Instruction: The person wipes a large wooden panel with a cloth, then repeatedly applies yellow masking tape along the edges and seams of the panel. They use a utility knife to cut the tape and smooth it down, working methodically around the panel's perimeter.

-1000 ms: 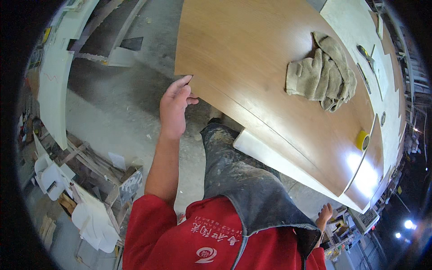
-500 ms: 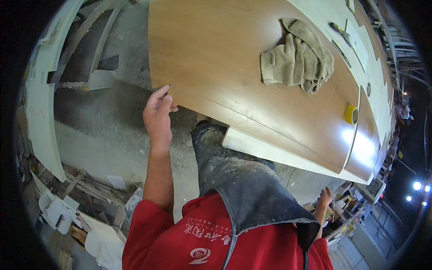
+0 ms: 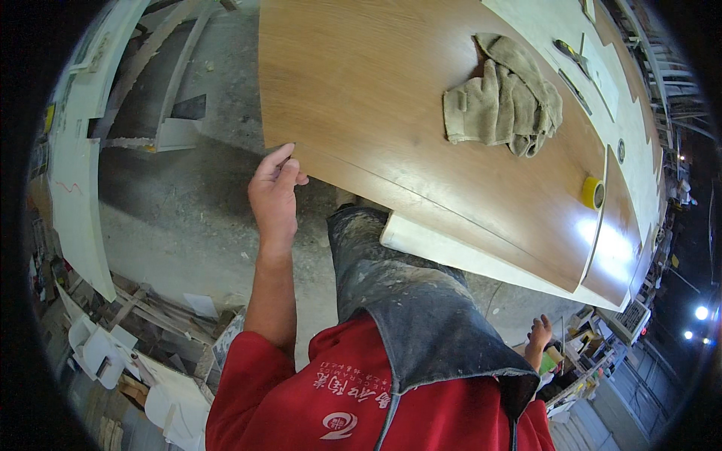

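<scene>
My left hand [image 3: 275,188] is at the near left corner of a brown wood-grain board [image 3: 361,98]. Its thumb and fingers are closed around a small dark thing, too little of which shows to name. The fingertips rest on or just over the board's edge. Low at my right side hangs my right hand [image 3: 538,332], away from the board, with its fingers apart and nothing visible in it. Farther back on the board lie tan cloth work gloves [image 3: 502,98], and a roll of yellow tape [image 3: 593,193] stands near its right end.
A yellow-and-black utility knife [image 3: 571,54] and thin tools lie on a pale surface [image 3: 617,113] beyond the board. A white panel edge [image 3: 451,252] juts out below the board toward my apron [image 3: 406,293]. Wooden frames [image 3: 173,83] stand at the left, and a cluttered shelf [image 3: 587,349] at the right.
The view has shifted slightly, so the board and gloves appear a little farther right. My left hand keeps its grip at the corner; my right hand still hangs at my side.
</scene>
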Demonstrator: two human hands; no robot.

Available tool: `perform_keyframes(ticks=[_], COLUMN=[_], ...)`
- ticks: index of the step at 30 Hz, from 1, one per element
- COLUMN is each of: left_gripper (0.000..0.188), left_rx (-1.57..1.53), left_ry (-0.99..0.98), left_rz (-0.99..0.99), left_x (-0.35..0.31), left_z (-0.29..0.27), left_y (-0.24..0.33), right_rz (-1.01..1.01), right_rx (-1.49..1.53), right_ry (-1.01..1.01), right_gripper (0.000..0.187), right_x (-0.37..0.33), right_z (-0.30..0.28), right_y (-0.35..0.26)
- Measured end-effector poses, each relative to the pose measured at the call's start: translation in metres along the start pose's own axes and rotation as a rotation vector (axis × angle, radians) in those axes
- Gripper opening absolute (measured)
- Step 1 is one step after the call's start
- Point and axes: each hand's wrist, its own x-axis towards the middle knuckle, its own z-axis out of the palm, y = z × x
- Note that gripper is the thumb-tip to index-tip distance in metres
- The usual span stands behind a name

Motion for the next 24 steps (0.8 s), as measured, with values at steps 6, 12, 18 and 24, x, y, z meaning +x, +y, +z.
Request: perform_keyframes(ticks=[6,12,18,24], left_gripper=[0.03,0.031,0.031,0.032], left_rx=[0.039,0.029,0.032,0.052], left_ry=[0.013,0.012,0.023,0.015], left_rz=[-0.006,-0.008,-0.022,-0.028], left_x=[0.0,0.001,0.001,0.002], left_z=[0.0,0.001,0.0,-0.007], left_y=[0.001,-0.004,-0.001,0.0], right_rz=[0.016,-0.068,-0.286,-0.288], right_rx=[-0.014,-0.039,-0.026,0.032], right_ry=[-0.014,-0.043,0.023,-0.026], right_gripper=[0.052,0.051,0.051,0.053], right_x=[-0.003,0.005,0.036,0.039], right_z=[0.005,0.009,0.023,0.029], right_y=[-0.004,-0.005,0.005,0.002])
